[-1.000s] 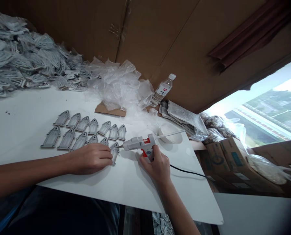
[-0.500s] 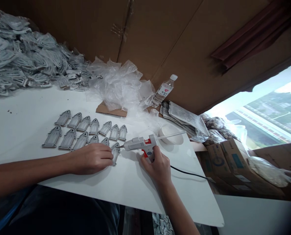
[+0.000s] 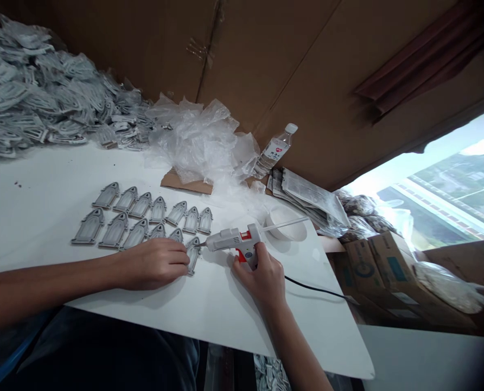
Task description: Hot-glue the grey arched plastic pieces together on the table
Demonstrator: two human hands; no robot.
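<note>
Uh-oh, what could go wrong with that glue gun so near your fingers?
The glue gun in the right hand has its nozzle right by the left hand's fingers, which might get burned. Glue could smear the grey arch-shaped piece there. A tug on the black power cord might jerk the gun.

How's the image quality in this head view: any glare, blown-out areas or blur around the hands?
Head view: the window at right is blown out; left hand and right hand look sharp, with soft shadows on the white board.
</note>
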